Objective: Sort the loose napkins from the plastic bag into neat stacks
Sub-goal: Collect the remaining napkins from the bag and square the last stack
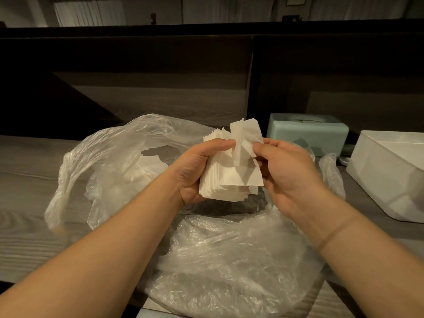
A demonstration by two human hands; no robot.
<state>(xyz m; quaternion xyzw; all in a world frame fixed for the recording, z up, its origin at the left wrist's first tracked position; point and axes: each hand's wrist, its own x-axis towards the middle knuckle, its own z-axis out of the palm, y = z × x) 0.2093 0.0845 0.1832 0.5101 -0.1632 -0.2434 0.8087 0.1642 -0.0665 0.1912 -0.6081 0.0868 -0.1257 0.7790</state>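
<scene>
Wooden counter (27, 171): left hand (195, 171) grips napkin stack (229, 180); right hand (289, 173) pinches top napkin (241, 136).

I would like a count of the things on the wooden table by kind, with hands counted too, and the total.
Bare hands: 2, left hand and right hand
Clear crinkled plastic bags: 1
Stacks of white paper napkins in hand: 1
Heaps of loose white napkins in the bag: 1
Pale green tissue boxes: 1
White rectangular boxes: 1
Total: 7
</scene>
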